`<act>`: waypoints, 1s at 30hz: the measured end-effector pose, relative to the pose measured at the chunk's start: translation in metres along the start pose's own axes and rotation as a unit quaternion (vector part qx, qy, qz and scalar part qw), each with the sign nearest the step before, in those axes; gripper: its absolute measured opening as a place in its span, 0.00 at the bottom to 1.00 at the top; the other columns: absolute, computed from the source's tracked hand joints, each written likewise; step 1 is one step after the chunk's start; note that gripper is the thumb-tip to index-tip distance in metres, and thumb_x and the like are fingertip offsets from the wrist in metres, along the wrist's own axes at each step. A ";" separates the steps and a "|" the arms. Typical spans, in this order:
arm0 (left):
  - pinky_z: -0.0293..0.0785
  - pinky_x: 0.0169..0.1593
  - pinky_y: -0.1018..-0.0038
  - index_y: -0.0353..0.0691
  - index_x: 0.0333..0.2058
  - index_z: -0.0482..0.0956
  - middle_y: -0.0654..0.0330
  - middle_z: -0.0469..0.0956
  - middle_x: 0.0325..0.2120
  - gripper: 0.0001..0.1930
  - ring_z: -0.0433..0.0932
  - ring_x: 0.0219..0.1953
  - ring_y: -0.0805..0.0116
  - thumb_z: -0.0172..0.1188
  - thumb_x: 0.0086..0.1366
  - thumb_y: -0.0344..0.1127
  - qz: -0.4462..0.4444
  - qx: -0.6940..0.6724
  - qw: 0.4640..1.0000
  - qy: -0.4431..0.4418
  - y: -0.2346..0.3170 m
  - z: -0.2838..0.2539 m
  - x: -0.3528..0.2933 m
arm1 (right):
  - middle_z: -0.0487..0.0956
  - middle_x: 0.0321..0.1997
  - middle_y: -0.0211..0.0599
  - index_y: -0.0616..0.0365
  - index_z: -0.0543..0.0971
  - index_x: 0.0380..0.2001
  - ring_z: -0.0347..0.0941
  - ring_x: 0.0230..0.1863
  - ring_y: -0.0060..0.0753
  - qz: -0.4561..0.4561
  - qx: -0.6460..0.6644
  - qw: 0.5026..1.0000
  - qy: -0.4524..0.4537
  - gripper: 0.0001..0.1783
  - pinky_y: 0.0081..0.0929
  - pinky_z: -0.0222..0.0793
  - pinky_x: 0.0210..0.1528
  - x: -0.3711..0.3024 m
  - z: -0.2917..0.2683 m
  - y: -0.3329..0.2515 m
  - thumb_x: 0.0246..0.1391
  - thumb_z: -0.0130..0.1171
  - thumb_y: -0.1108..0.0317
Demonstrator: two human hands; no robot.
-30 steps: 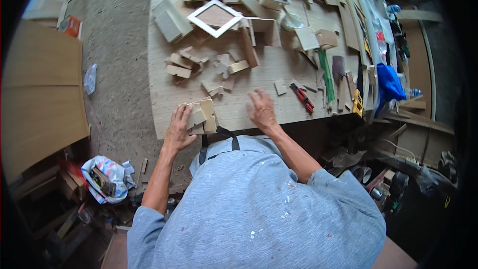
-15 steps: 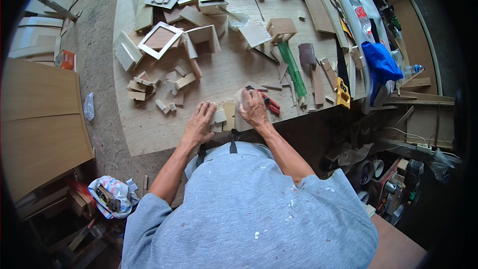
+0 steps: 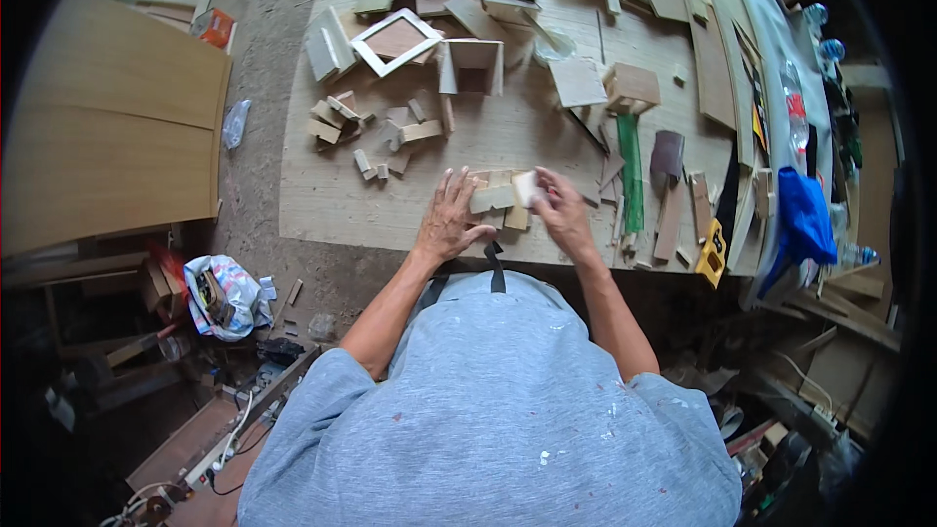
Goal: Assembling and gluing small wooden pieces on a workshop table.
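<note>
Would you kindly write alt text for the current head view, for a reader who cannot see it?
The right hand holds a pale wood piece at a cluster of wooden pieces, with the left hand at the cluster's left end, on a wooden table. Around them lie wood scraps, a white frame and a yellow-handled saw.

Blue bag near a yellow-handled saw

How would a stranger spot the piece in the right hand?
On the big wooden table, near the person's edge, the left hand lies at the left end of a cluster of wood pieces. At the cluster's right end, the right hand holds a small squarish piece, whiter than those beside it.
</note>
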State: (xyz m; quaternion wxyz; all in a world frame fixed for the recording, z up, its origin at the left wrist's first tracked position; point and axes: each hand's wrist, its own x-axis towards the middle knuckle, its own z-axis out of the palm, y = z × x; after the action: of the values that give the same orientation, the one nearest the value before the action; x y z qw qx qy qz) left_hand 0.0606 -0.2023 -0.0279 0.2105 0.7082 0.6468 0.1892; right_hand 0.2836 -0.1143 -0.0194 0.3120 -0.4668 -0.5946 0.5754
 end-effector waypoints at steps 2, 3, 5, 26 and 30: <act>0.55 0.69 0.55 0.34 0.58 0.69 0.46 0.59 0.64 0.31 0.53 0.67 0.43 0.64 0.60 0.44 -0.041 0.069 0.995 0.057 -0.031 0.000 -0.015 | 0.74 0.51 0.50 0.62 0.71 0.58 0.76 0.48 0.40 -0.008 -0.050 0.998 -0.049 0.29 0.29 0.78 0.44 0.024 0.050 -0.017 0.51 0.60 0.75; 0.57 0.67 0.54 0.34 0.54 0.73 0.45 0.62 0.60 0.26 0.57 0.64 0.43 0.62 0.61 0.42 -0.082 0.080 0.989 0.097 -0.054 0.003 -0.024 | 0.76 0.50 0.52 0.61 0.71 0.59 0.77 0.48 0.41 0.007 -0.073 0.994 -0.076 0.30 0.31 0.78 0.45 0.035 0.079 -0.023 0.50 0.61 0.75; 0.58 0.66 0.54 0.36 0.54 0.73 0.45 0.63 0.58 0.25 0.59 0.63 0.43 0.62 0.60 0.42 -0.131 0.071 0.982 0.117 -0.075 -0.014 -0.025 | 0.77 0.49 0.53 0.61 0.70 0.59 0.77 0.48 0.41 -0.005 -0.075 0.990 -0.117 0.32 0.32 0.77 0.46 0.060 0.125 -0.007 0.48 0.60 0.77; 0.76 0.43 0.64 0.40 0.45 0.78 0.54 0.75 0.40 0.17 0.76 0.42 0.55 0.65 0.59 0.40 0.106 -0.094 0.990 0.004 -0.042 -0.036 0.027 | 0.76 0.41 0.54 0.62 0.74 0.51 0.76 0.41 0.51 0.160 -0.333 0.909 0.192 0.25 0.40 0.73 0.48 -0.049 0.055 0.033 0.51 0.61 0.63; 0.69 0.59 0.59 0.41 0.59 0.69 0.48 0.67 0.57 0.39 0.65 0.59 0.48 0.72 0.50 0.49 0.101 0.052 0.991 -0.071 -0.021 -0.009 0.036 | 0.69 0.53 0.56 0.61 0.67 0.60 0.71 0.52 0.57 0.190 -0.157 0.962 0.119 0.38 0.45 0.71 0.54 -0.036 0.062 0.025 0.45 0.68 0.61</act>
State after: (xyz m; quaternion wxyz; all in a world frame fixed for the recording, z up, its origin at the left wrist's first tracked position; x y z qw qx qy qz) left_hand 0.0417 -0.1641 -0.0319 0.1993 0.7914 0.5642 0.1248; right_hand 0.2455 -0.1743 -0.0466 0.1883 -0.6795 -0.5362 0.4640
